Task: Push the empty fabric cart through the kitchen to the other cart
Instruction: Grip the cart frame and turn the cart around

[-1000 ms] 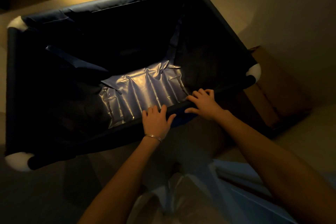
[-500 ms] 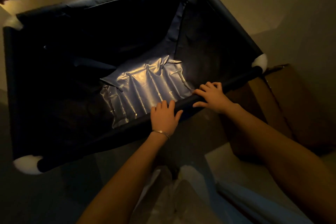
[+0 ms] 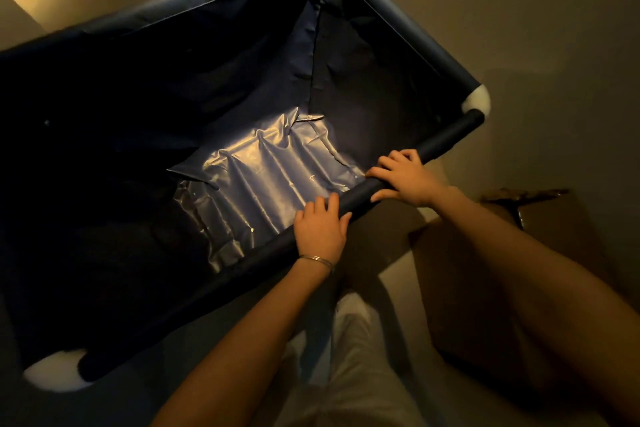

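I see my left hand (image 3: 320, 229) and right hand (image 3: 408, 178), fingers curled tight on the near rail of the dark blue fabric cart (image 3: 388, 28), a brown box (image 3: 540, 253) near right, no words I can read.

cart (image 3: 242, 55): dark blue woven cloth, matt on the walls, creased near the far corner
cart bottom (image 3: 273, 184): slick sheet, glossy where light strikes it at frame centre, wrinkled in long folds
rail (image 3: 446, 140): tube sleeved in the same matt cloth
corner joints (image 3: 479, 102): white, smooth, plastic-looking
bracelet (image 3: 317, 260): thin metal, shiny, on the left wrist
box (image 3: 540, 229): brown cardboard, matt, lower right
trousers (image 3: 356, 374): pale cloth, soft folds
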Demonstrator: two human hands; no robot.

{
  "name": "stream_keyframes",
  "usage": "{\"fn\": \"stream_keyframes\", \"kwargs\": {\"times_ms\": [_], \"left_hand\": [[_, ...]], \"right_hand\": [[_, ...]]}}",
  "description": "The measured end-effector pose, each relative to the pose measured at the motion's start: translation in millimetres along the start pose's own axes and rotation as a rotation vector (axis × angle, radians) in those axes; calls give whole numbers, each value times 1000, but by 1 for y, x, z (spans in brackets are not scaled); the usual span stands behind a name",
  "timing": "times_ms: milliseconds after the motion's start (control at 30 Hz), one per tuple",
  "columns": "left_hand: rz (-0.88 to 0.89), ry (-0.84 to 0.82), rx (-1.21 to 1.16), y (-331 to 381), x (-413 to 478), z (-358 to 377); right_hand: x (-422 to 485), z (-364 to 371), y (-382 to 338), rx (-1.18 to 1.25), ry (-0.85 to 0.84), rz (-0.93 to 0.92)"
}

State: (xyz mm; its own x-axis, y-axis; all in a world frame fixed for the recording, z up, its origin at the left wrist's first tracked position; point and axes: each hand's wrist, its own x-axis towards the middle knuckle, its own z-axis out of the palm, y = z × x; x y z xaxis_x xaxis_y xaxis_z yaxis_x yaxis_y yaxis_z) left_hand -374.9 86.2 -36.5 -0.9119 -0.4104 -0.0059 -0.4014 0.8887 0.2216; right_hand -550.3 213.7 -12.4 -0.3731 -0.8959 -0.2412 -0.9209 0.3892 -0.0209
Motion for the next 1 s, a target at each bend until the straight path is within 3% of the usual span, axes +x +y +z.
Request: {"fn": "stream_keyframes", "kwargs": {"times_ms": [300, 500, 733, 1000], "left_hand": [[-135, -94, -167, 54, 100, -5], [-92, -113, -193, 54, 137, -16], [-85, -104, -167, 35, 128, -29], [30, -73, -116, 6, 98, -48]], "right_hand": [[65, -35, 105, -34, -122, -68], [74, -45, 144, -16, -45, 25], [71, -55, 129, 11, 146, 33], [48, -54, 62, 81, 180, 139]]}}
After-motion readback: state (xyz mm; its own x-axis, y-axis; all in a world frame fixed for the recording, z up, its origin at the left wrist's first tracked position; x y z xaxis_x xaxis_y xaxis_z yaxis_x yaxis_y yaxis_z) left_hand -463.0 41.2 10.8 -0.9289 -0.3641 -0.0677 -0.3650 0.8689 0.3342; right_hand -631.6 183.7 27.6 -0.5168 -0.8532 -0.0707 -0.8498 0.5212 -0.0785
